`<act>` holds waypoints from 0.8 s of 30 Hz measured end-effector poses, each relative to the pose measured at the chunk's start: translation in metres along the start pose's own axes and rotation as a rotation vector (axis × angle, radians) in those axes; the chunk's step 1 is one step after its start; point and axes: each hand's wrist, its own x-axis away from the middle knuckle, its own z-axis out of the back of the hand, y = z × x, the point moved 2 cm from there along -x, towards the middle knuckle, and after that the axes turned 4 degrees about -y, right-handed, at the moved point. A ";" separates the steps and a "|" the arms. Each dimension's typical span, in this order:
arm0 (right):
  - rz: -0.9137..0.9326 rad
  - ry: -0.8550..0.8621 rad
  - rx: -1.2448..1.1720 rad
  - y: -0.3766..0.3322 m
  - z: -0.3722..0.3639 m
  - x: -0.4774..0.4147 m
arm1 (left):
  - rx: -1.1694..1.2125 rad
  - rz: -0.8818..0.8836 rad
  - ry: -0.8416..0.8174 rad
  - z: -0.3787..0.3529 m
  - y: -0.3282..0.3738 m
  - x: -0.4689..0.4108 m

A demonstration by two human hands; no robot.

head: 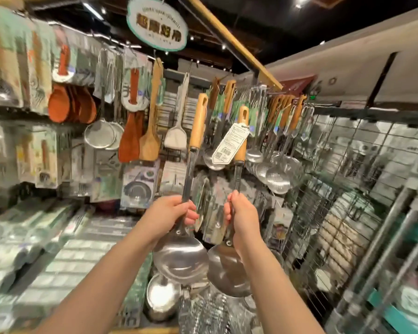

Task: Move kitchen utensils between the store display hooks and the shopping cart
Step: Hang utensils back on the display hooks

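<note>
My left hand (169,216) grips the steel shaft of a ladle (182,257) with a wooden handle that points up toward the display. My right hand (243,216) grips the shaft of a second steel ladle (227,273), whose wooden handle carries a white paper tag (231,143). Both ladles are held upright with their bowls down, side by side in front of the hooks. Behind them hang more wooden-handled ladles and skimmers (279,175) on the display hooks (273,92).
Wooden spatulas (150,141), strainers (99,135) and packaged utensils hang at the left. Steel bowls (162,295) sit low in the middle. A wire grid rack (348,189) and metal poles (381,249) stand at the right. Boxed goods fill the lower left shelf.
</note>
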 end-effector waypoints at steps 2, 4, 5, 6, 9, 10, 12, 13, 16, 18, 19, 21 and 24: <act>0.020 0.022 -0.004 -0.007 -0.009 -0.025 | -0.008 -0.012 -0.011 0.012 0.014 -0.030; 0.026 0.045 -0.023 -0.013 -0.017 -0.046 | -0.010 -0.021 -0.013 0.018 0.024 -0.055; 0.026 0.052 -0.037 -0.014 -0.020 -0.056 | -0.017 -0.028 -0.014 0.020 0.029 -0.065; 0.025 0.057 -0.050 -0.016 -0.023 -0.067 | -0.028 -0.037 -0.013 0.022 0.032 -0.074; 0.024 0.064 -0.063 -0.021 -0.030 -0.092 | -0.036 -0.068 -0.009 0.026 0.040 -0.099; 0.028 0.063 -0.060 -0.022 -0.031 -0.099 | -0.031 -0.073 -0.005 0.027 0.042 -0.106; 0.043 0.061 -0.046 -0.026 -0.032 -0.113 | -0.032 -0.075 0.003 0.026 0.044 -0.120; 0.053 0.058 -0.036 -0.028 -0.032 -0.120 | -0.038 -0.076 0.004 0.025 0.045 -0.127; 0.083 0.054 -0.031 -0.036 -0.029 -0.144 | -0.051 -0.087 0.009 0.023 0.049 -0.147; 0.093 0.055 -0.036 -0.043 -0.026 -0.160 | -0.039 -0.094 0.019 0.020 0.054 -0.160; 0.096 0.058 -0.034 -0.047 -0.024 -0.168 | -0.032 -0.097 0.025 0.018 0.057 -0.166; 0.102 0.064 -0.037 -0.056 -0.019 -0.182 | -0.019 -0.103 0.032 0.014 0.064 -0.178; 0.119 0.061 -0.047 -0.070 -0.012 -0.198 | 0.015 -0.116 0.044 0.005 0.075 -0.194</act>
